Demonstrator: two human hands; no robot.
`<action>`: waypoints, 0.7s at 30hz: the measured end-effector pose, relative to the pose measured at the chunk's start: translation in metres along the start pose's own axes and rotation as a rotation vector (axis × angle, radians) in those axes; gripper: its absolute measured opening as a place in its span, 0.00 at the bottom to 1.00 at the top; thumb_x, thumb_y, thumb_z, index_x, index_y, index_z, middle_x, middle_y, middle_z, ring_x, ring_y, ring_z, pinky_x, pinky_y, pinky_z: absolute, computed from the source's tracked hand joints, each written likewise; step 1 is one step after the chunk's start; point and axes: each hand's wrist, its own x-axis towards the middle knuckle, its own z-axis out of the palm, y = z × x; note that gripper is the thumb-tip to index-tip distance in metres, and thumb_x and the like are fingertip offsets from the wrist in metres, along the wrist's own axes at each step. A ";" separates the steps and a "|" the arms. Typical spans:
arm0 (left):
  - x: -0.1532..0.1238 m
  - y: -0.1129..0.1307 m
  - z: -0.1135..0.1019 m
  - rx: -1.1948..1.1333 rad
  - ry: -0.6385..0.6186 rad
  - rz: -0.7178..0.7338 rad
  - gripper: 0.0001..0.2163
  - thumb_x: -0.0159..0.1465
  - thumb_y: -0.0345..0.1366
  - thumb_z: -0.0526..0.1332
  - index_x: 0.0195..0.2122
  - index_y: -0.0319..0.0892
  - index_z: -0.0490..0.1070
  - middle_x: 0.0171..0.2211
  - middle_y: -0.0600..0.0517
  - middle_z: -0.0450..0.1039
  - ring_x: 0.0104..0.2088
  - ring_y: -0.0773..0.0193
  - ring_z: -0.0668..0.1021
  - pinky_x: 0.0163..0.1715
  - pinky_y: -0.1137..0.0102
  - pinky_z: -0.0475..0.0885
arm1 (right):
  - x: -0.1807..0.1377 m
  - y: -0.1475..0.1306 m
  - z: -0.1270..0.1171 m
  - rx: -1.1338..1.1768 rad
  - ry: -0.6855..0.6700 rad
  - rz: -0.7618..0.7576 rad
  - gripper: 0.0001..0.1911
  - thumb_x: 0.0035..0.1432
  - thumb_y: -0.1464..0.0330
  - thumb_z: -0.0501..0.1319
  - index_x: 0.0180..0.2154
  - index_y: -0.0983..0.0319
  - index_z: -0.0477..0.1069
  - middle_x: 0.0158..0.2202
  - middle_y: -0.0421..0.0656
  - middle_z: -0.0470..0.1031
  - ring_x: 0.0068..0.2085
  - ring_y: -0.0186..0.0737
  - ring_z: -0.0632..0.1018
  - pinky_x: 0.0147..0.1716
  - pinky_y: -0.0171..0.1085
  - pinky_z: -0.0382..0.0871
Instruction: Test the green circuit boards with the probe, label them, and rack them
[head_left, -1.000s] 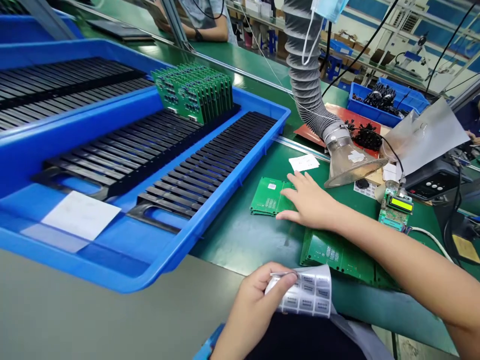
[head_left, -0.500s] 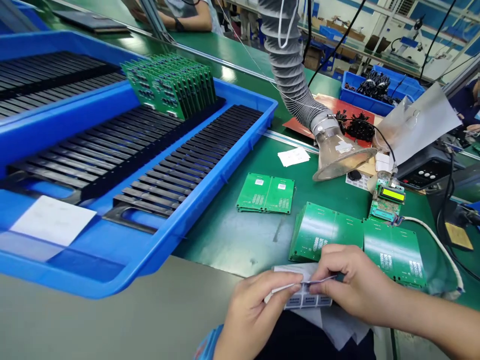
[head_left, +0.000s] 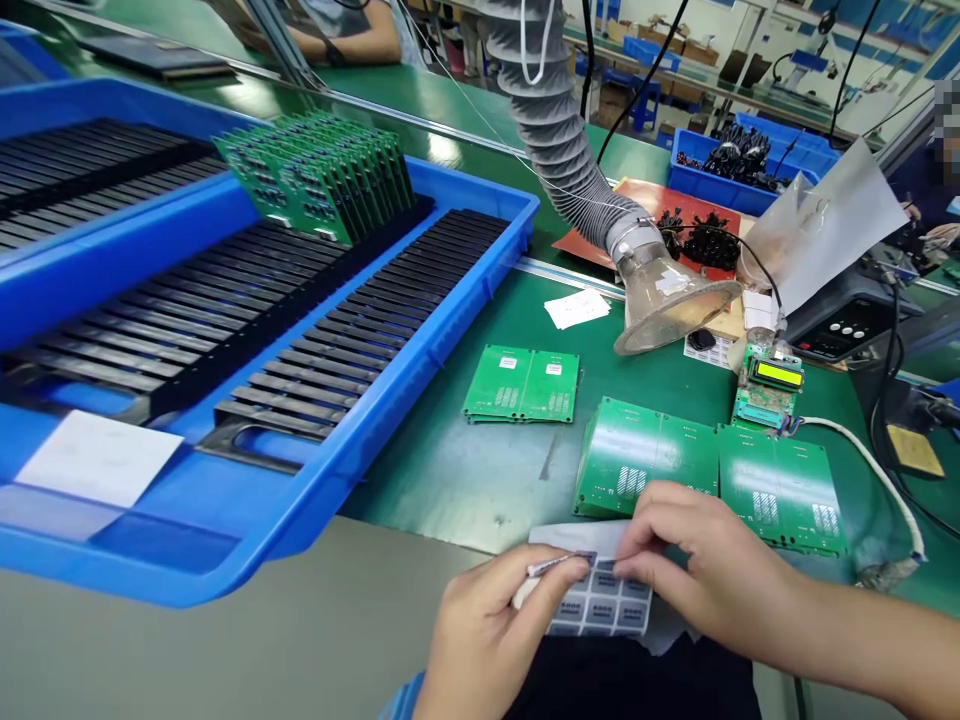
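My left hand [head_left: 487,630] holds a sheet of small grey labels [head_left: 600,607] at the bench's near edge, thumb pressed on its top. My right hand [head_left: 697,565] has its fingertips pinched on the upper edge of the same sheet. Just beyond my hands lie two stacks of green circuit boards [head_left: 645,455] side by side. A smaller pair of green boards [head_left: 523,384] with white labels on them lies further out on the green mat.
A blue tray [head_left: 360,430] with black slotted racks and several upright green boards [head_left: 322,175] fills the left. A grey extraction hose with a clear funnel [head_left: 660,295] hangs over the mat. A small display module [head_left: 772,385] with cable, a control box and blue bins stand to the right. Another person sits at the far bench.
My right hand left the smaller boards on the mat and came back to the label sheet, where it now pinches the top edge. The view has shifted slightly.
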 end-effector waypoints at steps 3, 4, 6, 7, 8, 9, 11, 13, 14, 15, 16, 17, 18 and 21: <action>0.002 0.002 0.001 -0.061 0.000 -0.129 0.11 0.58 0.42 0.63 0.20 0.45 0.73 0.16 0.56 0.69 0.19 0.66 0.69 0.22 0.74 0.62 | 0.009 0.003 -0.012 0.037 0.069 0.035 0.07 0.59 0.73 0.57 0.29 0.60 0.71 0.29 0.39 0.72 0.33 0.35 0.74 0.33 0.34 0.67; 0.003 0.003 0.001 -0.088 -0.009 -0.173 0.12 0.58 0.42 0.63 0.20 0.44 0.72 0.16 0.56 0.68 0.20 0.66 0.69 0.22 0.74 0.63 | 0.015 0.005 -0.019 0.026 0.110 0.075 0.08 0.59 0.72 0.57 0.28 0.60 0.71 0.29 0.39 0.72 0.33 0.36 0.73 0.33 0.35 0.67; 0.004 0.004 0.000 -0.151 -0.071 -0.241 0.13 0.58 0.43 0.62 0.21 0.43 0.72 0.17 0.56 0.68 0.21 0.66 0.68 0.23 0.74 0.63 | 0.030 0.013 -0.034 -0.043 0.180 0.166 0.08 0.59 0.70 0.58 0.27 0.60 0.70 0.30 0.40 0.72 0.34 0.37 0.73 0.35 0.37 0.66; 0.005 0.004 0.000 -0.187 -0.134 -0.264 0.13 0.58 0.44 0.62 0.22 0.43 0.72 0.18 0.55 0.68 0.21 0.66 0.68 0.23 0.74 0.63 | 0.038 0.017 -0.041 -0.090 0.187 0.207 0.08 0.58 0.70 0.58 0.26 0.61 0.70 0.30 0.40 0.72 0.34 0.38 0.73 0.35 0.37 0.65; 0.005 0.004 0.000 -0.226 -0.206 -0.278 0.13 0.58 0.44 0.61 0.23 0.42 0.72 0.19 0.55 0.69 0.21 0.66 0.69 0.23 0.74 0.64 | 0.046 0.021 -0.046 -0.131 0.176 0.244 0.09 0.58 0.69 0.58 0.26 0.61 0.70 0.30 0.41 0.72 0.34 0.38 0.73 0.34 0.38 0.64; 0.005 0.004 0.000 -0.265 -0.274 -0.287 0.13 0.58 0.45 0.61 0.24 0.42 0.72 0.19 0.55 0.70 0.21 0.66 0.69 0.23 0.74 0.64 | 0.053 0.025 -0.050 -0.162 0.154 0.273 0.09 0.57 0.69 0.59 0.25 0.61 0.69 0.29 0.40 0.72 0.33 0.38 0.72 0.34 0.38 0.64; 0.004 0.002 0.002 -0.325 -0.353 -0.297 0.13 0.58 0.46 0.61 0.26 0.42 0.73 0.20 0.54 0.70 0.21 0.66 0.69 0.23 0.74 0.64 | 0.064 0.029 -0.051 -0.198 0.113 0.303 0.08 0.57 0.69 0.59 0.25 0.62 0.70 0.27 0.39 0.71 0.32 0.38 0.72 0.33 0.38 0.63; 0.004 -0.002 0.005 -0.351 -0.367 -0.293 0.13 0.59 0.47 0.61 0.26 0.42 0.72 0.19 0.55 0.69 0.21 0.67 0.69 0.23 0.74 0.64 | 0.069 0.031 -0.046 -0.235 0.099 0.294 0.08 0.57 0.69 0.59 0.25 0.62 0.70 0.26 0.39 0.70 0.32 0.37 0.71 0.34 0.38 0.62; 0.004 -0.004 0.007 -0.354 -0.369 -0.290 0.14 0.59 0.47 0.61 0.25 0.42 0.71 0.19 0.55 0.69 0.21 0.67 0.68 0.22 0.75 0.64 | 0.069 0.030 -0.042 -0.266 0.103 0.279 0.09 0.58 0.69 0.58 0.26 0.62 0.70 0.26 0.39 0.71 0.32 0.38 0.71 0.35 0.39 0.62; 0.004 -0.007 0.008 -0.354 -0.376 -0.285 0.14 0.59 0.47 0.61 0.25 0.42 0.71 0.19 0.55 0.68 0.21 0.67 0.68 0.22 0.75 0.64 | 0.069 0.030 -0.038 -0.310 0.114 0.257 0.09 0.58 0.69 0.58 0.25 0.62 0.70 0.27 0.40 0.71 0.33 0.38 0.71 0.37 0.40 0.62; 0.005 -0.009 0.009 -0.355 -0.386 -0.279 0.15 0.59 0.48 0.61 0.25 0.41 0.70 0.19 0.55 0.68 0.21 0.68 0.68 0.22 0.75 0.64 | 0.068 0.029 -0.034 -0.366 0.130 0.227 0.09 0.58 0.70 0.58 0.25 0.61 0.70 0.28 0.40 0.71 0.34 0.39 0.71 0.38 0.41 0.61; 0.005 -0.010 0.010 -0.357 -0.394 -0.274 0.15 0.59 0.48 0.61 0.25 0.41 0.70 0.19 0.55 0.68 0.21 0.68 0.68 0.22 0.75 0.63 | 0.066 0.028 -0.031 -0.432 0.155 0.192 0.09 0.58 0.70 0.58 0.26 0.61 0.71 0.28 0.41 0.71 0.35 0.41 0.71 0.40 0.42 0.61; 0.006 -0.011 0.010 -0.360 -0.398 -0.275 0.15 0.59 0.49 0.60 0.25 0.41 0.70 0.19 0.55 0.68 0.21 0.68 0.68 0.22 0.75 0.63 | 0.064 0.028 -0.030 -0.503 0.191 0.152 0.06 0.58 0.69 0.58 0.29 0.61 0.71 0.29 0.42 0.71 0.36 0.42 0.71 0.41 0.44 0.60; 0.006 -0.009 0.009 -0.366 -0.404 -0.307 0.15 0.60 0.50 0.59 0.27 0.42 0.70 0.20 0.54 0.69 0.22 0.66 0.69 0.23 0.74 0.64 | 0.055 0.028 -0.036 -0.634 0.325 0.024 0.09 0.57 0.69 0.59 0.42 0.63 0.70 0.34 0.46 0.71 0.39 0.47 0.70 0.42 0.47 0.61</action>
